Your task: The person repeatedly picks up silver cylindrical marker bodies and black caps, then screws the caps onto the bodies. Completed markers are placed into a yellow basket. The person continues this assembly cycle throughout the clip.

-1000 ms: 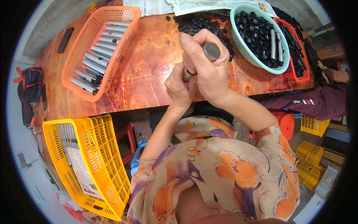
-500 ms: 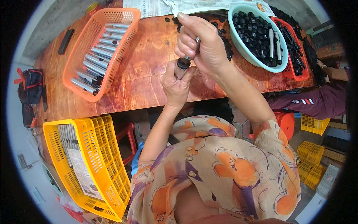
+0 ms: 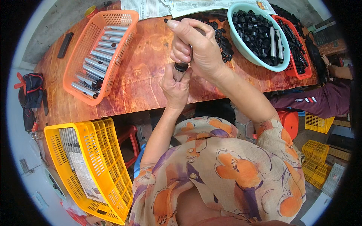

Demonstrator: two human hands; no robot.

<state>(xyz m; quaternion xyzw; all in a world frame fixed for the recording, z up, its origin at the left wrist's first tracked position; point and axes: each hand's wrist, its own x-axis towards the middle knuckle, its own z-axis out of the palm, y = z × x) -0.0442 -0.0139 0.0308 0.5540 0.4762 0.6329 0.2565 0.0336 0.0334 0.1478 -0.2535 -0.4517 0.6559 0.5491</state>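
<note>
Over the table's near edge, my left hand (image 3: 175,89) is closed around a short silver metal tube (image 3: 177,75). A black ring-shaped cap (image 3: 181,66) sits at the tube's upper end. My right hand (image 3: 201,47), just above and touching, is a fist around a dark-handled tool (image 3: 200,31). Most of that tool is hidden by my fingers; a thin metal shaft showed below the fist a moment ago. To the left, an orange basket (image 3: 113,71) holds several silver tubes (image 3: 98,62). At the right stands a light blue basin (image 3: 260,67) of black caps (image 3: 250,32) with two silver tubes.
Loose black caps (image 3: 223,45) lie beside the basin. Newspaper (image 3: 203,6) covers the far edge. A red basket (image 3: 307,73) holds black parts. A black bar (image 3: 66,45) lies far left; a yellow crate (image 3: 105,158) stands below left. Another person's sleeve (image 3: 320,100) is at right.
My right fist has come down and slightly left, closer to the capped tube, so the tool's shaft no longer shows. My left hand keeps its hold on the tube.
</note>
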